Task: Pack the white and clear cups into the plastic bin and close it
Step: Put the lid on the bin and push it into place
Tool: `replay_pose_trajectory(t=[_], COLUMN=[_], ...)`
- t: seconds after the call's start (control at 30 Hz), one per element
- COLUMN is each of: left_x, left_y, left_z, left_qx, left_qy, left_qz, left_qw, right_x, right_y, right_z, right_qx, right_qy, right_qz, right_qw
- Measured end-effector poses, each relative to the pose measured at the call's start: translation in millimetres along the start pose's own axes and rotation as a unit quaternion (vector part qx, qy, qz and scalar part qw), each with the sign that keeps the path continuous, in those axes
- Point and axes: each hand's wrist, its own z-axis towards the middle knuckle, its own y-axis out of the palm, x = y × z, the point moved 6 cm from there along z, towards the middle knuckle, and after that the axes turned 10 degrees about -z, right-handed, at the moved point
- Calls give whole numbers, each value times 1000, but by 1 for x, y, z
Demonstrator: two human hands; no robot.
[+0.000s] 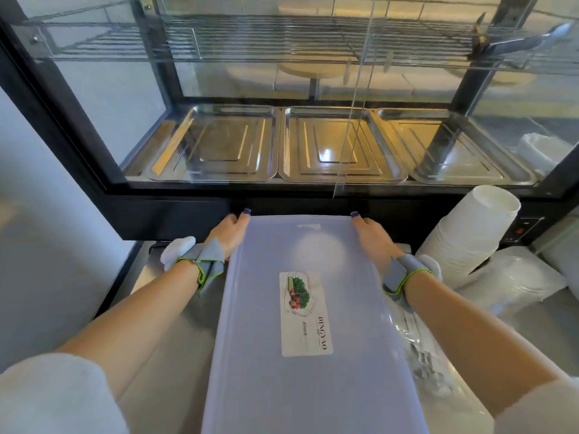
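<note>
A long translucent white lid (300, 386) with a printed label lies flat over the plastic bin, filling the middle of the head view and hiding whatever is inside. My left hand (230, 234) grips the lid's far left corner, fingers curled over the edge. My right hand (371, 234) holds the far right corner in the same way. A tall stack of white cups (470, 233) lies tilted on the counter to the right, outside the bin. Clear cups in plastic wrap (419, 349) lie along the bin's right side.
A glass display case (313, 89) with three steel trays (338, 145) stands directly behind the bin. More wrapped white stacks (517, 280) sit at the right. The steel counter (175, 355) shows on the left, ending at a wall.
</note>
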Motion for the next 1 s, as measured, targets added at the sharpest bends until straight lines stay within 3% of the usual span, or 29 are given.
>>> replay_pose_trajectory(t=[0.33, 0.5, 0.7, 0.87, 1.0], left_x=[-8, -8, -3, -22, -36], left_y=[5, 5, -1, 0, 1], left_z=[12, 9, -6, -39, -61], left_qx=[40, 51, 86, 69, 62], left_qy=[39, 36, -1, -11, -12], left_qz=[-75, -69, -26, 34, 42], left_qw=[996, 996, 996, 997, 997], right_x=[12, 13, 7, 18, 32], right_y=[5, 6, -5, -4, -9], right_z=[2, 6, -5, -50, -84], right_qx=[11, 9, 37, 49, 77], right_qy=[16, 34, 30, 9, 3], right_qz=[161, 131, -13, -107, -66], right_qw=[987, 991, 999, 993, 995])
